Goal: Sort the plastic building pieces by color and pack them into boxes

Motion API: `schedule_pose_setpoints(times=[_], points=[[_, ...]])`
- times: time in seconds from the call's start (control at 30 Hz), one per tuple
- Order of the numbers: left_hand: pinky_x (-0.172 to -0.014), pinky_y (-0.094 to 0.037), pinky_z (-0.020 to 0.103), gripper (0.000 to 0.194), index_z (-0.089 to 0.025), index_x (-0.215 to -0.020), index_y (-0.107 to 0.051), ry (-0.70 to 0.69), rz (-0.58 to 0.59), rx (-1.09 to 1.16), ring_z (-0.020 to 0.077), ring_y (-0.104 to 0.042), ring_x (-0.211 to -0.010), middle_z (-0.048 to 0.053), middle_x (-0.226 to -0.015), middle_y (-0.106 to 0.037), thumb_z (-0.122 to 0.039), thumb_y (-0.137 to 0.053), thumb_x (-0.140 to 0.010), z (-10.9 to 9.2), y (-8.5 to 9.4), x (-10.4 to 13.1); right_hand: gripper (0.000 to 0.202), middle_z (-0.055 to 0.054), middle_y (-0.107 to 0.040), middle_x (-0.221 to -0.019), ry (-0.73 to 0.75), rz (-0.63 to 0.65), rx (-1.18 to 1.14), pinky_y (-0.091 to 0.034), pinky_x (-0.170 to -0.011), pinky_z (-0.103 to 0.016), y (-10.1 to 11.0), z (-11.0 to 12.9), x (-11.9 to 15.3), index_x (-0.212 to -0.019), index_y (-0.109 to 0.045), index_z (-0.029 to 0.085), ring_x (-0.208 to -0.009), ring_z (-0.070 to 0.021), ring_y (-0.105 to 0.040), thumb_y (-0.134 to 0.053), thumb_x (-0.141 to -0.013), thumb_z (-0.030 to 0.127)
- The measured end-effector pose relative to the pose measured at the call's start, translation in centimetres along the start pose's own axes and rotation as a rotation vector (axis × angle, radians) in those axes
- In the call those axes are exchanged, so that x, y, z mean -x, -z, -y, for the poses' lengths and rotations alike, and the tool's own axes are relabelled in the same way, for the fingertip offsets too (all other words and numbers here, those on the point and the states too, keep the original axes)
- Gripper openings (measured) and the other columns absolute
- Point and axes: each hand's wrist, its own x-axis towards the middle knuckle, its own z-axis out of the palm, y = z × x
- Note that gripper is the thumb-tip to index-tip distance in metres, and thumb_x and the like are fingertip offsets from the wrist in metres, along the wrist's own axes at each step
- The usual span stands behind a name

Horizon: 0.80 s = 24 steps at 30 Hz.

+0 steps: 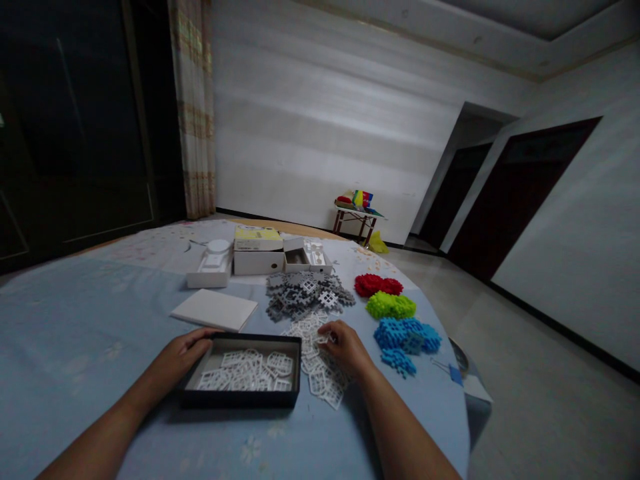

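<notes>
My left hand (185,357) grips the back left corner of a black-sided box (240,399), fingers and thumb closed at its rim. Inside the box lies a loose layer of white plastic lattice pieces (250,371), shaped like small window frames. To the right of the box, a pile of the same white window pieces (320,381) is spread on the tablecloth. Over that pile my right hand (349,345) pinches a white window piece, partly hidden by the fingers. Just behind the pile sits a heap of grey interlocking toothed tiles (295,293).
Red (375,285), lime green (393,305) and blue toothed pieces (403,335) lie in heaps at the right. Behind are a white lid (215,309), a white box with a round item (205,277) and stacked boxes (257,261). A patterned cloth (95,320) covers the round table.
</notes>
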Motion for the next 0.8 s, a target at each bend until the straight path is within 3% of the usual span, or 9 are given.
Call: schedule_pose_setpoints(times=[0.27, 0.5, 0.63, 0.8], points=[[-0.078, -0.049, 0.025, 0.039, -0.02, -0.089, -0.07, 0.005, 0.006, 0.048, 0.0217, -0.065, -0.086, 0.002, -0.091, -0.072, -0.042, -0.048, -0.065, -0.2, -0.3, 0.1, 0.024, -0.004, -0.061, -0.08, 0.07, -0.198, -0.108, -0.043, -0.063, -0.024, 1.2, 1.3, 0.5, -0.086, -0.065, 0.018, -0.067, -0.0134, -0.053, -0.051, -0.069, 0.01], [-0.078, -0.049, 0.027, 0.04, -0.019, -0.084, -0.069, 0.035, -0.018, 0.075, 0.0223, -0.065, -0.084, 0.003, -0.086, -0.073, -0.044, -0.049, -0.061, -1.0, -0.2, 0.2, 0.022, -0.004, -0.062, -0.082, -0.124, -0.314, -0.408, -0.045, -0.067, -0.027, 1.2, 1.4, 0.5, -0.091, -0.063, 0.016, -0.072, -0.0151, -0.055, -0.058, -0.071, 0.023], [-0.077, -0.049, 0.028, 0.04, -0.019, -0.084, -0.069, 0.035, -0.016, 0.087, 0.0222, -0.065, -0.083, 0.002, -0.086, -0.073, -0.043, -0.048, -0.061, -0.9, -0.3, 0.2, 0.025, -0.002, -0.061, -0.075, -0.173, -0.305, -0.614, -0.046, -0.062, -0.026, 0.9, 3.7, 0.5, -0.091, -0.062, 0.016, -0.065, -0.0132, -0.054, -0.063, -0.07, 0.03], [-0.075, -0.05, 0.029, 0.044, -0.017, -0.09, -0.069, 0.041, 0.017, 0.114, 0.0226, -0.065, -0.083, 0.004, -0.089, -0.072, -0.044, -0.047, -0.064, -0.9, -0.5, 0.5, 0.02, -0.002, -0.065, -0.082, -0.076, -0.208, -0.646, -0.049, -0.07, -0.027, -0.5, 8.2, 0.4, -0.089, -0.065, 0.018, -0.073, -0.014, -0.058, -0.064, -0.071, 0.026]])
